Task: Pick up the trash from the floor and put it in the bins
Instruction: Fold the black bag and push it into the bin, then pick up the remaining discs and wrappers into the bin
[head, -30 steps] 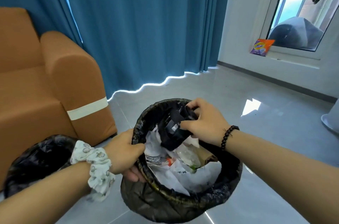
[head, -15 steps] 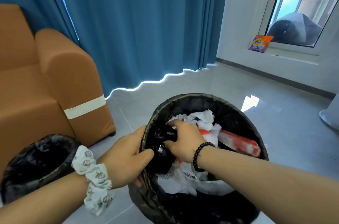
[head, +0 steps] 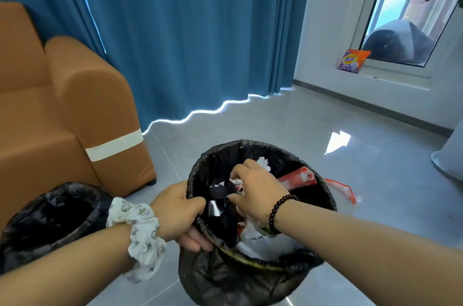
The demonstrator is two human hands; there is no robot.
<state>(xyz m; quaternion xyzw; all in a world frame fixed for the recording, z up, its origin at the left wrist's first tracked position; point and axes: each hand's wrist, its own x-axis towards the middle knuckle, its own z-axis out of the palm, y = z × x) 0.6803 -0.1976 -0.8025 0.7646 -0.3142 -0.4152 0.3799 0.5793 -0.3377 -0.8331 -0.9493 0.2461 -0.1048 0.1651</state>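
Your left hand [head: 179,208] grips the bin [head: 310,262] rim; right hand [head: 255,191] pinches black trash [head: 220,193] inside. Tilt it, and the contents spill.

View: 1 head-worn wide-angle camera, no 2nd view to overlap
Facing: forward and steeply down toward the floor [head: 288,130]
Nearness: close over the bin [head: 263,265], low at 6 o'clock
Frame edges: sofa [head: 62,110] at 9 o'clock, curtain [head: 190,30] at 12 o'clock, window [head: 406,12] at 2 o'clock
Distortion: straight lines bow near the edges
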